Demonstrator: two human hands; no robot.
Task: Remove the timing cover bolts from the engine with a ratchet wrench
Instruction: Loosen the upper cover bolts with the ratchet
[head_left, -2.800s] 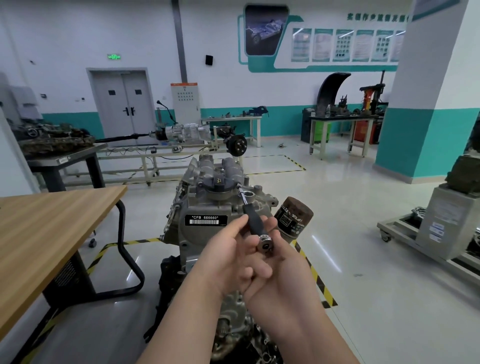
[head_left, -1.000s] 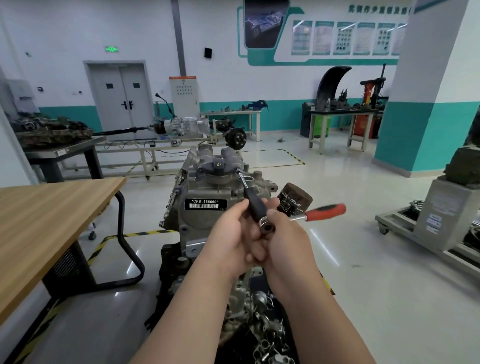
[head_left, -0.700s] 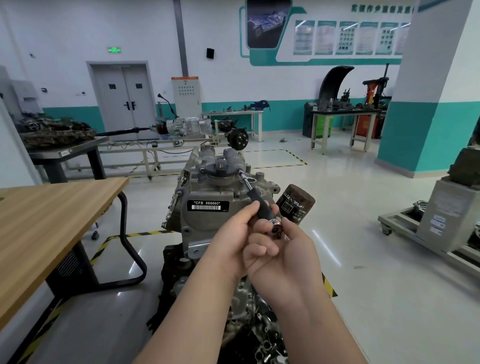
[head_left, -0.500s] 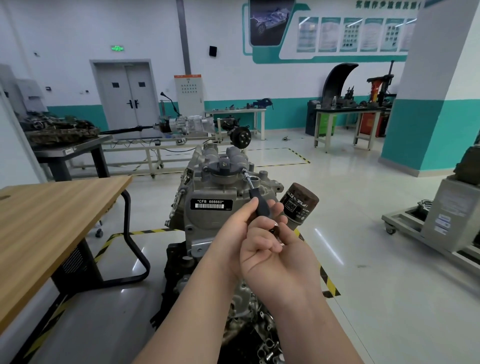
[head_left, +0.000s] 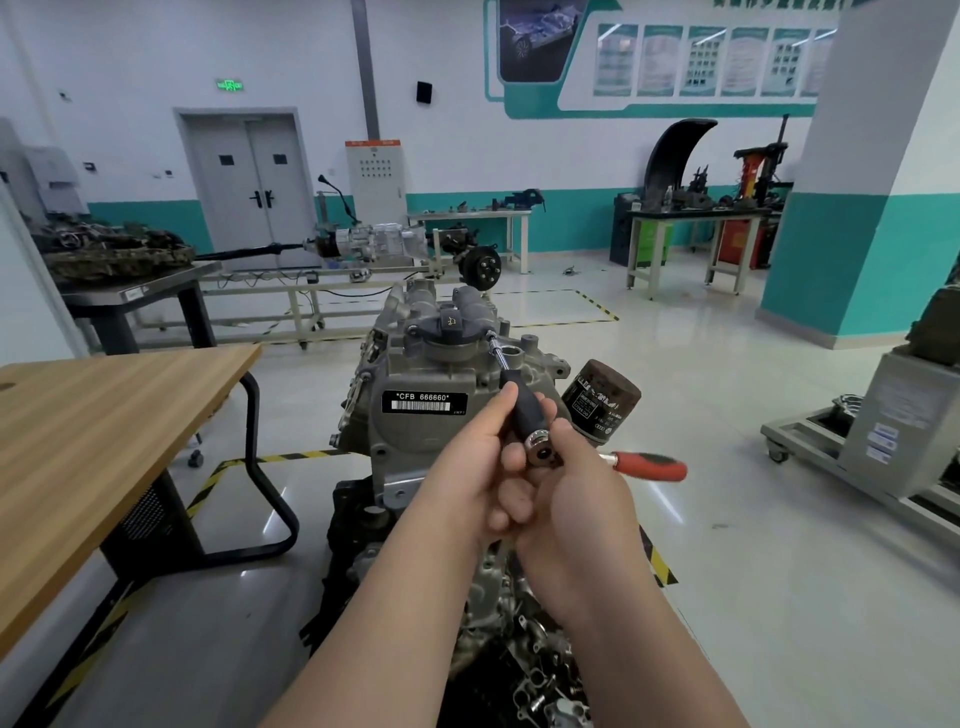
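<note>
Now, my left grip (head_left: 467, 467) pinches the black extension (head_left: 520, 410); right grip (head_left: 576, 504) clamped on the ratchet wrench (head_left: 647, 465), tip on the engine (head_left: 415, 374)

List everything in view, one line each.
engine: one, grey, centre
oil filter: one, black, on the engine's right side
ratchet wrench: one, red handle, sticking out right of the hands
extension bar: one, black grip, running from the wrench up to the engine top
table: one, wooden, left
double door: one, grey, far wall
pillar: one, white and teal, right
left hand: holds the extension bar
right hand: holds the ratchet wrench
</note>
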